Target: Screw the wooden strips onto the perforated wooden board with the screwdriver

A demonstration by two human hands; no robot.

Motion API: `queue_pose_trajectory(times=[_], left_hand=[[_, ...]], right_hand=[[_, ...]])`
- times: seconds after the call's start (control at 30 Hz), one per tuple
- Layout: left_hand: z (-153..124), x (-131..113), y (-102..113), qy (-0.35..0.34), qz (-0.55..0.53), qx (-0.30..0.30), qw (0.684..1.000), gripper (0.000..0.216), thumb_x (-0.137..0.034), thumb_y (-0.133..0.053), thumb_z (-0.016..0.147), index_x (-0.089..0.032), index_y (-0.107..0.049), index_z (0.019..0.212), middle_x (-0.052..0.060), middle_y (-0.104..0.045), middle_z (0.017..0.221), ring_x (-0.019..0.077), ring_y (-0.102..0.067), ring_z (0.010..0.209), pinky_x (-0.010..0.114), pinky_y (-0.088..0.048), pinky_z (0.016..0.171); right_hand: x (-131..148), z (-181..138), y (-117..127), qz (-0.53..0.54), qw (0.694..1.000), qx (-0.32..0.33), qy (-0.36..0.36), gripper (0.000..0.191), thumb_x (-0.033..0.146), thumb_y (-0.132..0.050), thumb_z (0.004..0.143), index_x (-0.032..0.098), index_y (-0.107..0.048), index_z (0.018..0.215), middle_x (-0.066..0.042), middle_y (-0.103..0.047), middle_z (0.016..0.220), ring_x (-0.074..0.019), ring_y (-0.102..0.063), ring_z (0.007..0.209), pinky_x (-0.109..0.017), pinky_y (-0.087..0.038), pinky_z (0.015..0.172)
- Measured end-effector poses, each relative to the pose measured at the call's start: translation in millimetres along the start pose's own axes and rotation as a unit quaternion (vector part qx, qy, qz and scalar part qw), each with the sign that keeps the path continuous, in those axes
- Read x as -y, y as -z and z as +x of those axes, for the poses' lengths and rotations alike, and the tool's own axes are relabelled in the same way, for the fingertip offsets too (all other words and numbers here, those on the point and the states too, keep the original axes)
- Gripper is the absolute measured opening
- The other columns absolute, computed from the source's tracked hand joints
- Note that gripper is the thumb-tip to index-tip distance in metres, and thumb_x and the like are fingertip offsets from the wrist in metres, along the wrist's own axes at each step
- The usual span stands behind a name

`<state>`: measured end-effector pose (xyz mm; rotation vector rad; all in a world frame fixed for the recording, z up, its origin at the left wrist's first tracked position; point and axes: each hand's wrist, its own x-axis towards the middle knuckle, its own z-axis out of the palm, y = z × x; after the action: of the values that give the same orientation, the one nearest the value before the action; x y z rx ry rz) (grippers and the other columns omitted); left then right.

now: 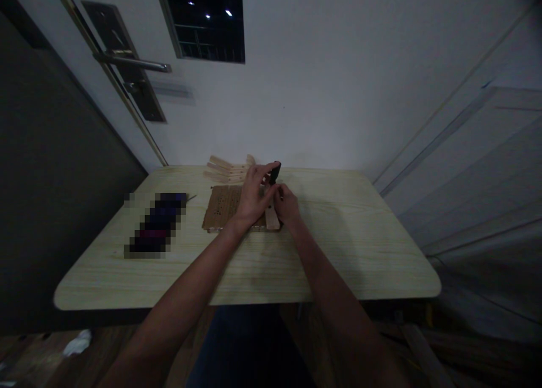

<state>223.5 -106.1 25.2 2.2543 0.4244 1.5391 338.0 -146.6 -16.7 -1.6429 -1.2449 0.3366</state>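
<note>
My left hand point(253, 195) reaches over a piece of brown corrugated cardboard point(220, 207), its thumb and index finger curved around a small black object point(275, 172) that stands up from the work. Against the cardboard's right end lies a flat light wooden piece point(272, 218) with a rounded corner. Beside it, my right hand point(287, 204) has its fingers drawn together near the left thumb; what they pinch is hidden. Rows of small dark holes or marks show on the cardboard. Behind it, several thin wooden strips point(222, 170) lie fanned out, partly covered by my left hand.
A pixelated dark flat item point(158, 224) lies on the left of the pale wood-grain table point(330, 264), with a thin stick-like thing point(192, 197) at its corner. Behind the table stands a white door with a metal handle point(139, 64) and a dark window point(205, 24).
</note>
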Motion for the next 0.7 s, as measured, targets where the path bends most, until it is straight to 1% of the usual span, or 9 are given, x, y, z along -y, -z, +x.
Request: queue_pose_trajectory(times=[0.1, 0.23, 0.4, 0.53, 0.7], left_hand=[[-0.2, -0.7, -0.2, 0.012, 0.004, -0.001, 1.000, 0.043, -0.028, -0.059, 0.089, -0.028, -0.050, 0.131, 0.006, -0.057, 0.107, 0.0167, -0.055, 0.091, 0.031, -0.050, 0.077], [-0.9, -2.1, -0.8, 0.010, -0.001, 0.013, 1.000, 0.044, -0.028, -0.055, 0.091, -0.026, -0.047, 0.135, 0.007, -0.059, 0.108, 0.0166, -0.055, 0.091, 0.031, -0.050, 0.077], [-2.0, 0.7, -3.0, 0.009, -0.008, 0.013, 1.000, 0.048, -0.030, -0.051, 0.093, -0.024, -0.043, 0.139, 0.008, -0.059, 0.114, 0.0162, -0.057, 0.094, 0.030, -0.050, 0.078], [-2.8, 2.2, -3.9, 0.011, -0.010, 0.010, 1.000, 0.047, -0.029, -0.051, 0.093, -0.024, -0.042, 0.139, 0.008, -0.059, 0.118, 0.0163, -0.057, 0.095, 0.030, -0.051, 0.079], [-3.4, -1.0, -2.6, 0.009, -0.010, 0.017, 1.000, 0.045, -0.026, -0.047, 0.094, -0.025, -0.042, 0.138, 0.009, -0.056, 0.126, 0.0177, -0.057, 0.102, 0.032, -0.051, 0.085]], right_hand=[[-0.1, 0.0, 0.0, 0.001, 1.000, 0.000, 0.002, 0.020, 0.029, -0.040, 0.093, 0.021, -0.058, 0.091, -0.007, -0.069, 0.091, -0.0189, -0.062, 0.082, -0.033, -0.046, 0.077], [0.6, -0.4, 0.5, 0.006, 1.000, -0.001, 0.003, 0.021, 0.030, -0.039, 0.093, 0.021, -0.058, 0.091, -0.007, -0.069, 0.090, -0.0185, -0.062, 0.081, -0.033, -0.047, 0.077], [2.2, -1.3, 1.2, 0.003, 1.000, -0.002, 0.004, 0.022, 0.030, -0.040, 0.093, 0.020, -0.059, 0.091, -0.008, -0.069, 0.091, -0.0191, -0.063, 0.082, -0.032, -0.047, 0.077], [2.7, -2.3, 1.1, -0.003, 1.000, -0.005, 0.007, 0.023, 0.030, -0.040, 0.093, 0.018, -0.060, 0.091, -0.011, -0.069, 0.091, -0.0211, -0.063, 0.083, -0.034, -0.046, 0.077], [2.3, -4.4, 0.6, -0.003, 1.000, -0.027, 0.014, 0.021, 0.032, -0.040, 0.091, 0.021, -0.058, 0.089, -0.008, -0.069, 0.088, -0.0208, -0.062, 0.080, -0.033, -0.046, 0.075]])
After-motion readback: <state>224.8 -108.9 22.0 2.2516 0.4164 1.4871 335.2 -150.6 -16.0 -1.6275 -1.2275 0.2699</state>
